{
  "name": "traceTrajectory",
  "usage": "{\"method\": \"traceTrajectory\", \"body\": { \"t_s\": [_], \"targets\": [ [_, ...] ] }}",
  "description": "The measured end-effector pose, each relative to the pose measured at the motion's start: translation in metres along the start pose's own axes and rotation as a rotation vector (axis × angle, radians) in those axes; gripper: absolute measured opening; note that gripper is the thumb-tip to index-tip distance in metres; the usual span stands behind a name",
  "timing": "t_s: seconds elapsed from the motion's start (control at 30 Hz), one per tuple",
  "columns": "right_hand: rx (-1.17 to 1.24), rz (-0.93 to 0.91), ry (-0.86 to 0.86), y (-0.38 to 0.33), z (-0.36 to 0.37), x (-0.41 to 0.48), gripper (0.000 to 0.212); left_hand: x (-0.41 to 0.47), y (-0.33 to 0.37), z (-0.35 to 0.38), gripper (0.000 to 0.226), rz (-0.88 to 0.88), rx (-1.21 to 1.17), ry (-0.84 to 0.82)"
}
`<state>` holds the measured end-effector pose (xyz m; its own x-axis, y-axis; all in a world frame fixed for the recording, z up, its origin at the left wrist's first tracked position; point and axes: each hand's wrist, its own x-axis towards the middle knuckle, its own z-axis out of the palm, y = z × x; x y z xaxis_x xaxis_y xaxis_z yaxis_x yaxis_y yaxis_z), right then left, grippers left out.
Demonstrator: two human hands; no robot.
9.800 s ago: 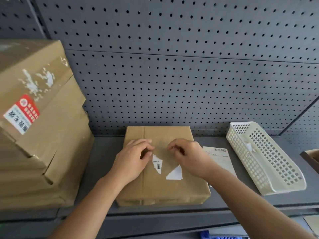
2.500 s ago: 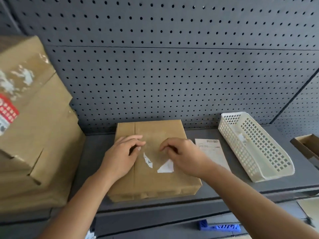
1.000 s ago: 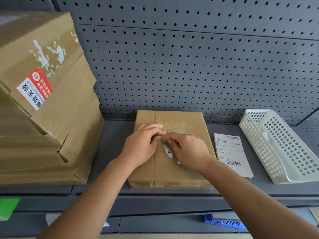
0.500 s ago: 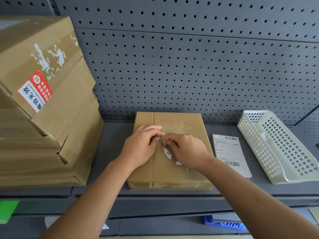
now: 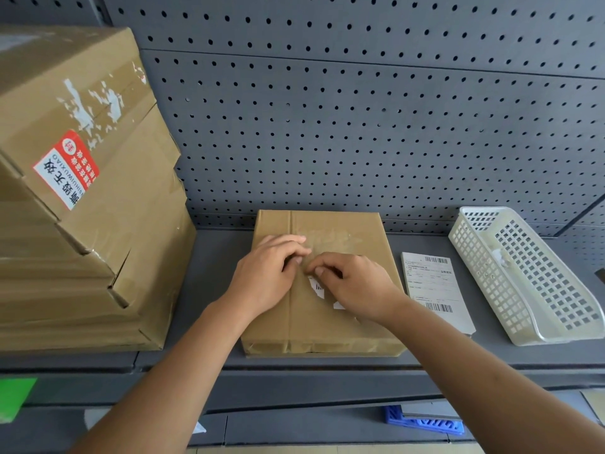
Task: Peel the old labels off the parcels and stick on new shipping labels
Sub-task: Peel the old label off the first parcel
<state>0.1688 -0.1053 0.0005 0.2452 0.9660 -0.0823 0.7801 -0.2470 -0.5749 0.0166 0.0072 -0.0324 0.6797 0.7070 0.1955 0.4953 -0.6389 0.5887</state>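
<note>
Our hands have drawn together since ten seconds back. Then they sat apart with both white scraps in the open; now the fingertips nearly meet at the middle of the parcel [image 5: 322,329]. The right hand [image 5: 357,286] pinches narrowly at the top edge of the upper scrap [image 5: 316,286] of old label, hiding most of the lower scrap [image 5: 339,305] at its five o'clock. The left hand [image 5: 271,273] curls onto the cardboard at the scrap's nine o'clock; whether it grips anything, we cannot tell. The parcel lies flat on the shelf [image 5: 209,290]. We judge the peeling unfinished, and the new shipping label [image 5: 432,290] waits at the parcel's three o'clock.
</note>
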Motion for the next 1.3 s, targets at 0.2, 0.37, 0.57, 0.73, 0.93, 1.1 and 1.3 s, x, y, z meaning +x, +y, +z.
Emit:
{"method": "traceTrajectory", "body": {
  "t_s": [0.2, 0.37, 0.57, 0.73, 0.93, 1.1, 1.3],
  "targets": [
    [0.049, -0.021, 0.021, 0.0023, -0.0022, -0.0023, 0.023, 0.0003, 0.0007, -0.0012, 0.026, 0.002, 0.005, -0.003],
    [0.004, -0.062, 0.025, 0.0034, 0.001, -0.0042, 0.02, -0.0013, -0.0005, -0.0003, 0.025, 0.001, 0.0, 0.002],
    [-0.026, -0.09, 0.047, 0.001, 0.0001, -0.002, 0.016, -0.0006, -0.0005, -0.0002, 0.026, -0.001, 0.009, -0.003],
    [-0.128, -0.07, -0.002, -0.0045, -0.0005, 0.002, 0.021, -0.0003, -0.0006, -0.0001, 0.025, -0.004, 0.0, -0.007],
    [0.011, -0.015, 0.007, -0.0022, -0.0027, 0.0012, 0.02, -0.0002, -0.0005, -0.0006, 0.024, -0.012, 0.001, -0.007],
    [-0.022, -0.009, -0.015, 0.0004, -0.0022, 0.0016, 0.023, -0.0004, -0.0016, -0.0001, 0.024, -0.013, -0.005, -0.013],
    [-0.023, -0.053, -0.019, 0.0, -0.0023, -0.0008, 0.018, -0.0004, -0.0001, -0.0006, 0.024, -0.007, 0.002, -0.008]
  ]
}}
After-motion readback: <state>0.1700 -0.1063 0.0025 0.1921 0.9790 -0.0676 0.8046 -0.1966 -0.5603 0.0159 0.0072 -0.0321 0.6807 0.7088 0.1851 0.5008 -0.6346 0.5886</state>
